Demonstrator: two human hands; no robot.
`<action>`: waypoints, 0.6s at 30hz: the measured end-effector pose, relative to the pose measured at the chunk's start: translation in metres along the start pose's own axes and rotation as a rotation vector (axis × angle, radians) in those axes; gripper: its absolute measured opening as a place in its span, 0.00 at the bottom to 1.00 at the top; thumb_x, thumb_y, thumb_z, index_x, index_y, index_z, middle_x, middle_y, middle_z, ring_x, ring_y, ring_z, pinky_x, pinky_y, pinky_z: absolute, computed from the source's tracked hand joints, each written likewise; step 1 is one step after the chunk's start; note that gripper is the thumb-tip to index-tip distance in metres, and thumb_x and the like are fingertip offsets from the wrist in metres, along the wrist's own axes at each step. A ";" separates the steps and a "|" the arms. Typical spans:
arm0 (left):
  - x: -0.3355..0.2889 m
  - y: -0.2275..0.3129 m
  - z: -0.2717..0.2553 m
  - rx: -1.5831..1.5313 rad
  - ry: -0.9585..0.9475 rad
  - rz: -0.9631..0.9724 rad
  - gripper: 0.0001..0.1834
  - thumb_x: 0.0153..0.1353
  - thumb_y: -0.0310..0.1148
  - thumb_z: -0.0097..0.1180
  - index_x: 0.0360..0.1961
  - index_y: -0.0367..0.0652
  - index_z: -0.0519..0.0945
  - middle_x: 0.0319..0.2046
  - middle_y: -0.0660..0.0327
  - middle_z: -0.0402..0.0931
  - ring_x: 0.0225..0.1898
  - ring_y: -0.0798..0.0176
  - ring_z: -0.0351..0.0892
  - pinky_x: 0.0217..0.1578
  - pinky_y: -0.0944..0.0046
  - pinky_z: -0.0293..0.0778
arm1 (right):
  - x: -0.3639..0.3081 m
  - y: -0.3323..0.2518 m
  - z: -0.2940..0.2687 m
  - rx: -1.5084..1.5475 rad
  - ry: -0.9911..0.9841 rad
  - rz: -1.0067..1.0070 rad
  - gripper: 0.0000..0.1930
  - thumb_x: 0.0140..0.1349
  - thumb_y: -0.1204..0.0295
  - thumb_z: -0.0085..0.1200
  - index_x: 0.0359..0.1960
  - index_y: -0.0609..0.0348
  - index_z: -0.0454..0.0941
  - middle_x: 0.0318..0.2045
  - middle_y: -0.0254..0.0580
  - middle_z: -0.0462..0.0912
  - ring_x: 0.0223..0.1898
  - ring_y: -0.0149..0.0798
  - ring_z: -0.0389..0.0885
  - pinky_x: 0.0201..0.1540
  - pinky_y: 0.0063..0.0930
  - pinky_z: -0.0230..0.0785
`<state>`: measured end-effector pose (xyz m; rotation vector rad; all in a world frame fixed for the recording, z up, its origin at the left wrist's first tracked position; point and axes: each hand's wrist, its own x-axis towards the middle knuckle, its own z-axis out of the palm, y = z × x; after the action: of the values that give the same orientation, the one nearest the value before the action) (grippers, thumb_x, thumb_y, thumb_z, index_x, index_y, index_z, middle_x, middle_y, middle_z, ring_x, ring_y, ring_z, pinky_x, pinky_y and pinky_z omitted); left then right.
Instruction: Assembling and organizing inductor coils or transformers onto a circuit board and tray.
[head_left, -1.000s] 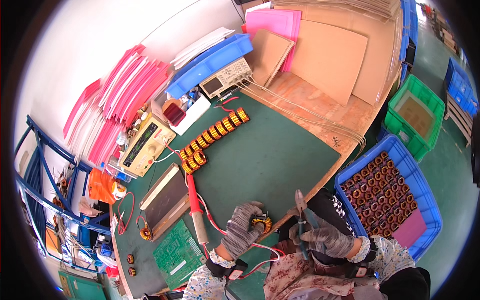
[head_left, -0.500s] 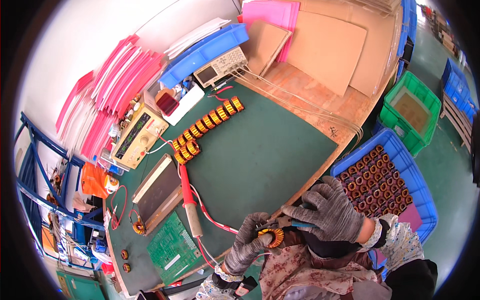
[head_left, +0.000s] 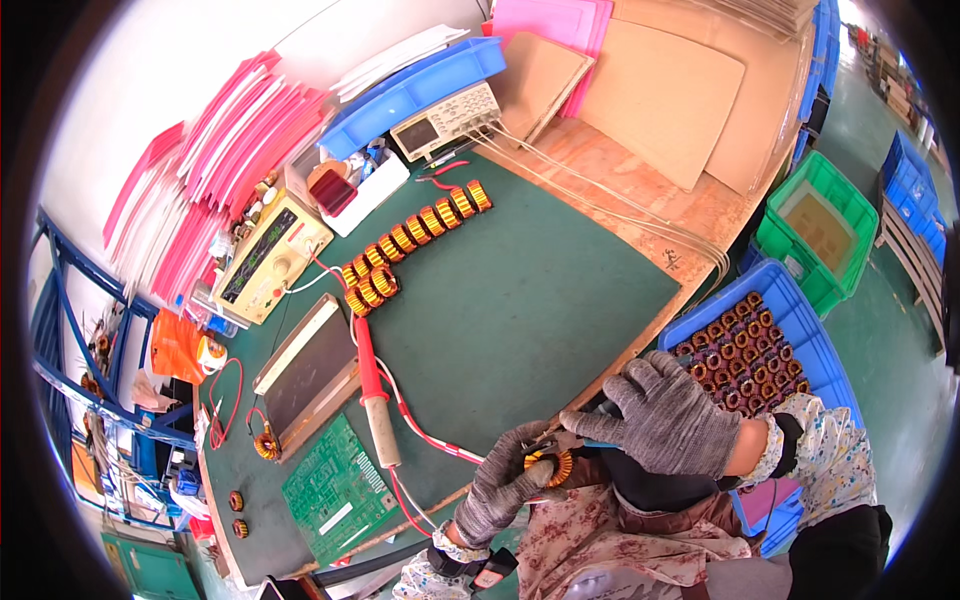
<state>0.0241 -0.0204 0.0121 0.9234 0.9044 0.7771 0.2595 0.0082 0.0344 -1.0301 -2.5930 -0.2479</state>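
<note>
At the table's near edge, my gloved left hand [head_left: 492, 490] pinches a copper-wound toroid coil [head_left: 564, 468]. My right hand [head_left: 675, 418], in a grey glove too, is closed around pliers with blue handles [head_left: 598, 444]. The pliers' jaws [head_left: 563, 439] lie at the coil's upper edge, beside my left fingers; the gloves hide part of them, and whether they grip a wire end cannot be made out. On the green mat [head_left: 510, 310] a row of similar coils [head_left: 415, 230] runs diagonally, with a few more [head_left: 372, 288] at its near end.
A red and beige probe [head_left: 376, 425] with a cable lies left of my hands, near a green circuit board [head_left: 340, 490]. Blue tray [head_left: 815, 350] at right holds many coils. Behind stand a bench instrument [head_left: 272, 258], an oscilloscope [head_left: 445, 120] and cardboard sheets [head_left: 660, 100].
The view has shifted slightly. My hands stay together at the table edge, still holding the coil and pliers; the right hand's fingers look a little more stretched over the handles.
</note>
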 end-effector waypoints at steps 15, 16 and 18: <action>-0.004 0.008 -0.009 0.048 -0.015 -0.026 0.26 0.61 0.29 0.52 0.59 0.35 0.61 0.52 0.55 0.67 0.48 0.61 0.72 0.40 0.64 0.80 | 0.014 0.006 0.001 -0.041 -0.170 -0.126 0.22 0.58 0.66 0.39 0.56 0.43 0.68 0.35 0.43 0.73 0.38 0.45 0.72 0.42 0.41 0.64; -0.003 0.007 -0.010 0.050 -0.015 -0.025 0.26 0.61 0.29 0.52 0.59 0.35 0.61 0.52 0.55 0.67 0.48 0.61 0.72 0.40 0.64 0.80 | 0.012 0.007 0.007 -0.061 -0.136 -0.145 0.22 0.58 0.66 0.39 0.56 0.44 0.68 0.34 0.42 0.73 0.37 0.44 0.72 0.41 0.41 0.64; 0.000 0.003 -0.014 0.076 -0.033 -0.046 0.26 0.61 0.29 0.52 0.59 0.35 0.61 0.51 0.55 0.67 0.47 0.61 0.73 0.39 0.65 0.80 | 0.008 0.010 0.014 -0.055 -0.120 -0.157 0.22 0.58 0.66 0.39 0.56 0.45 0.68 0.33 0.42 0.73 0.35 0.44 0.72 0.41 0.42 0.64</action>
<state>0.0110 -0.0148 0.0106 0.9763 0.9278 0.6905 0.2572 0.0243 0.0244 -0.8851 -2.7939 -0.3064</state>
